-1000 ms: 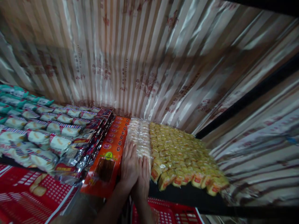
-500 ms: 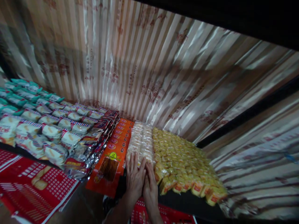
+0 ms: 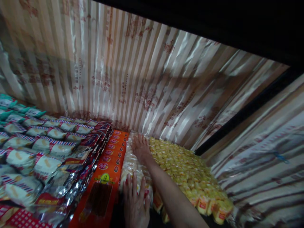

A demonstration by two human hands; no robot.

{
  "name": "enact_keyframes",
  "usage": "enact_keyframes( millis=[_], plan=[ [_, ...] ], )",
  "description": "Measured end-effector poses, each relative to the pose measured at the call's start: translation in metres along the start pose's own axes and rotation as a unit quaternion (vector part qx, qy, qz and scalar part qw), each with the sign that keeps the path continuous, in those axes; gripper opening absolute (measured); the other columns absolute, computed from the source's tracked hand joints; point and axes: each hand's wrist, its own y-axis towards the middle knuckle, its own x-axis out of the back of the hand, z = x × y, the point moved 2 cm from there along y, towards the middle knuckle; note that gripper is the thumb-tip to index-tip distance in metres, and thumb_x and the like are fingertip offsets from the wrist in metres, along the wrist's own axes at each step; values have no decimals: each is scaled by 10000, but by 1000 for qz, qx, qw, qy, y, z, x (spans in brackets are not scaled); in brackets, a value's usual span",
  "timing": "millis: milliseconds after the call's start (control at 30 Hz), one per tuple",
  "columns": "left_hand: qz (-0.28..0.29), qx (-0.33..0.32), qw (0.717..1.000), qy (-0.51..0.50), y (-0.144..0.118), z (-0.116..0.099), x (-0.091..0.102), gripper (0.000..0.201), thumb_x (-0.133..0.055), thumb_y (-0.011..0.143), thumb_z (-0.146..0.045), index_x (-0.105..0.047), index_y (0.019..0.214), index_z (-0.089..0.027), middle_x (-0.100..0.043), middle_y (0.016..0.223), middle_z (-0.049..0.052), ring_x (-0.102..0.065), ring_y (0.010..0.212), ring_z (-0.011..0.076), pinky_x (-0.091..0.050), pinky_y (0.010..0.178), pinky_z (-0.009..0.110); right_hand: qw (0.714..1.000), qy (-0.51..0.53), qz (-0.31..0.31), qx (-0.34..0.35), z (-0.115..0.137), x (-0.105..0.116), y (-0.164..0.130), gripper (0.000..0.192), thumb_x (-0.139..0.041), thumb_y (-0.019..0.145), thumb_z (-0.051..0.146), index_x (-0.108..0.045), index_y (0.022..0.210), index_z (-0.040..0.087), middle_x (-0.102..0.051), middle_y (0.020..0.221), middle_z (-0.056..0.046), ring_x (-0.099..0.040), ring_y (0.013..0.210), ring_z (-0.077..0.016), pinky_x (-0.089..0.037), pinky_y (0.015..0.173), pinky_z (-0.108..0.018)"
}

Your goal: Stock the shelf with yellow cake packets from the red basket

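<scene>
So from the head camera we're looking into a low shelf bay lined all round with shiny striped foil paper (image 3: 147,82), creased and printed with faded red marks, and a dark shelf underside (image 3: 213,22) closes it off overhead. The whole shelf floor is covered with snack packs, so hardly any bare board shows.

Our left hand (image 3: 136,202) lies flat at the front edge, fingers spread apart, palm down on the near end of the row of clear-wrapped pale biscuits (image 3: 133,164). Our right hand (image 3: 140,146) reaches deep along that same row, fingers splayed and pressing on its far end close to the back wall, gripping nothing, with the forearm stretched over the packs.

Room to move is tight: that row runs front to back, squeezed between the long orange box (image 3: 106,171) touching it on the left and the yellow packs (image 3: 185,167) butting against it on the right. Those yellow packs reach the front lip, some tipping over it. Further left, dark foil packs (image 3: 92,142) lean on the orange box, then white packs with striped ends (image 3: 35,145), and green-edged packs (image 3: 14,107) at the far left.
</scene>
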Motion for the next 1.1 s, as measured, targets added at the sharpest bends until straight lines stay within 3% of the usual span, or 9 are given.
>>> enact_keyframes(
  millis=[133, 233, 467, 600, 800, 933, 1100],
  plan=[
    [-1, 15, 1000, -22, 1, -1, 0, 502, -586, 785, -342, -517, 1280, -293, -330, 1471, 46, -232, 1362, 340, -249, 1085, 540, 997, 0, 68, -36, -8, -29, 13, 612, -160, 922, 491, -215, 1447, 182, -139, 1531, -65, -17, 1417, -238, -29, 1127, -442],
    [10, 18, 999, -28, 2, -4, 3, 520, -572, 797, -297, -483, 1309, -286, -320, 1476, 58, -256, 1357, 329, -251, 1087, 537, 996, 9, 82, -39, -9, -35, 12, 618, -130, 919, 484, -190, 1453, 178, -129, 1535, -54, -2, 1418, -222, 1, 1126, -425],
    [19, 7, 999, -36, -1, -4, -1, 580, -552, 808, -308, -401, 1367, -268, -339, 1466, 77, -280, 1352, 309, -214, 1109, 526, 992, 11, 66, -103, -22, -24, 28, 655, -142, 905, 532, -187, 1454, 176, -67, 1540, -105, -21, 1416, -247, 2, 1116, -432],
    [25, 2, 1000, -16, 0, -4, -2, 609, -550, 806, -323, -368, 1384, -269, -351, 1459, 81, -287, 1349, 298, -226, 1103, 531, 991, 19, 95, -96, -25, -26, 30, 671, -121, 910, 526, -155, 1457, 138, -103, 1533, -123, -14, 1417, -225, 0, 1121, -407],
    [19, -14, 1000, -13, 4, -5, 5, 608, -484, 838, -302, -302, 1417, -253, -330, 1468, 97, -248, 1368, 303, -212, 1104, 555, 995, 38, 59, -77, -18, -26, 25, 657, -150, 916, 517, -185, 1451, 137, -61, 1536, -125, -16, 1417, -235, -14, 1123, -428],
    [21, -56, 998, -17, 6, -3, 10, 633, -444, 848, -229, -227, 1442, -227, -283, 1486, 115, -197, 1384, 316, -205, 1092, 586, 993, 67, 72, -64, -15, -27, 20, 669, -137, 918, 520, -192, 1447, 114, -100, 1530, -142, -15, 1415, -244, -34, 1129, -433],
    [34, -70, 997, -31, 4, -5, 16, 629, -475, 844, -237, -252, 1432, -262, -250, 1500, 105, -179, 1387, 328, -206, 1081, 605, 992, 121, 22, -32, -33, 7, 13, 643, -115, 937, 494, -144, 1454, 113, -77, 1537, -117, 4, 1416, -220, -61, 1139, -415]
  ],
)
